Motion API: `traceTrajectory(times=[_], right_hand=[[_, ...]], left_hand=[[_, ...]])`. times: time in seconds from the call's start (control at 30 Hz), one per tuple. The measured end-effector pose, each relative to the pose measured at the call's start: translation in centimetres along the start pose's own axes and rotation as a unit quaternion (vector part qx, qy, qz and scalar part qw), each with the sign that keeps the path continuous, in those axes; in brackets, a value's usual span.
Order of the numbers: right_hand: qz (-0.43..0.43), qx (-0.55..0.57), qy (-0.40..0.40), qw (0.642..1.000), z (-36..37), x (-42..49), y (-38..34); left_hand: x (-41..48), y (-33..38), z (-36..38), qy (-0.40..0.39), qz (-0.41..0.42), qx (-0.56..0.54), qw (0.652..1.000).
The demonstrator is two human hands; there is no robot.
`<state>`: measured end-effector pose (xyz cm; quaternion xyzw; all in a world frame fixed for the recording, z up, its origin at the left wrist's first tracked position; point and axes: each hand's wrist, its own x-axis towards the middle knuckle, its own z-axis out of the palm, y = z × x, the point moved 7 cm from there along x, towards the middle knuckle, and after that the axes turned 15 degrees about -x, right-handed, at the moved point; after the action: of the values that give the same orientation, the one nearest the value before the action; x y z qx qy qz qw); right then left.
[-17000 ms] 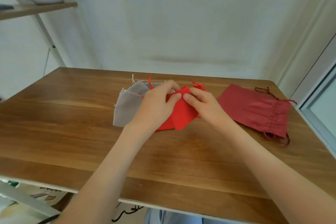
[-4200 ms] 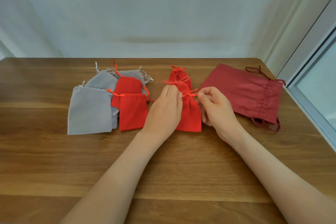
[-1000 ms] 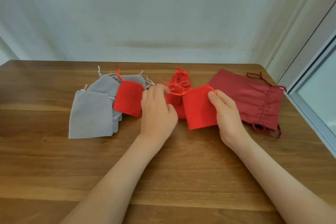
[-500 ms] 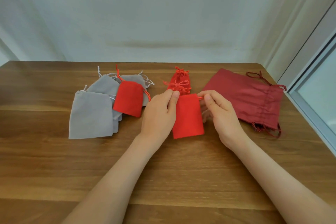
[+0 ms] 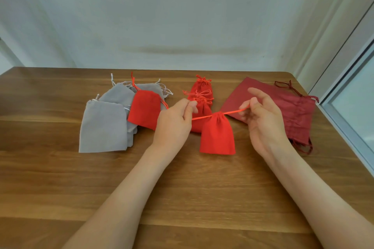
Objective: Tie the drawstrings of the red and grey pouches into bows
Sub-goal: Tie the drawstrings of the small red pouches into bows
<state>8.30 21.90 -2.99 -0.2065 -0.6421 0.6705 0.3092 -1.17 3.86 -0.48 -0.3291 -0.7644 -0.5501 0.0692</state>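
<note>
Left hand [image 5: 175,121] and right hand [image 5: 261,119] each pinch drawstring [image 5: 232,111], pulling apart to cinch red pouch [image 5: 217,135] before bow.

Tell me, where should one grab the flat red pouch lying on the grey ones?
Probably by its drawstrings: loose cords stick out at both corners of its far end. The red pouch lies flat on the grey pouches, so pinch a cord from each side.

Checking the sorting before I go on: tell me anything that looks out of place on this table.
One red pouch lies on the grey pouches, apart from the tied red pouches, its strings loose. Nothing looks torn or spilled.
</note>
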Motion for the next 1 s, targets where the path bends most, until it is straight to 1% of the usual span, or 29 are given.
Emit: traceTrajectory(times=[0.13,0.2,0.27,0.33,0.4,0.53,0.6,0.67,0.73,0.83,0.9,1.0], right_hand=[[-0.026,-0.043,-0.044,0.998,0.5,-0.1,-0.4],[-0.032,-0.077,-0.065,0.994,1.0,-0.3,-0.4],[-0.046,-0.128,-0.078,0.988,1.4,-0.6,-0.4],[-0.069,-0.175,-0.094,0.978,1.8,-0.9,-0.6],[-0.093,-0.219,-0.127,0.963,2.3,-1.2,-0.6],[-0.107,-0.312,-0.219,0.918,3.8,-2.1,0.0],[-0.114,-0.351,-0.238,0.899,4.4,-2.5,0.0],[-0.138,-0.366,-0.247,0.887,4.8,-2.9,-0.2],[-0.157,-0.373,-0.250,0.880,5.1,-3.1,-0.2],[-0.176,-0.387,-0.240,0.873,5.2,-3.3,-0.1],[-0.177,-0.380,-0.225,0.880,5.0,-3.2,-0.2],[-0.171,-0.346,-0.206,0.899,4.9,-3.1,-0.5]], left_hand=[[-0.4,0.1,1.1,-0.105,-0.008,0.007,0.994],[-0.6,0.2,1.5,-0.144,-0.018,-0.014,0.989],[-0.8,0.0,2.0,-0.184,-0.045,-0.046,0.981],[-0.9,-0.1,2.4,-0.206,-0.068,-0.090,0.972],[-0.8,0.1,2.3,-0.185,-0.061,-0.112,0.974],[-0.6,0.8,1.6,-0.104,0.034,-0.064,0.992],[-0.6,1.0,1.6,-0.086,0.063,-0.035,0.994],[-0.7,1.3,1.7,-0.073,0.071,-0.039,0.994],[-1.0,1.4,2.0,-0.066,0.052,-0.073,0.994],[-1.4,0.8,2.7,-0.078,-0.025,-0.141,0.987],[-1.5,0.3,3.0,-0.089,-0.074,-0.184,0.976],[-1.8,0.5,3.0,-0.080,-0.082,-0.171,0.979]])
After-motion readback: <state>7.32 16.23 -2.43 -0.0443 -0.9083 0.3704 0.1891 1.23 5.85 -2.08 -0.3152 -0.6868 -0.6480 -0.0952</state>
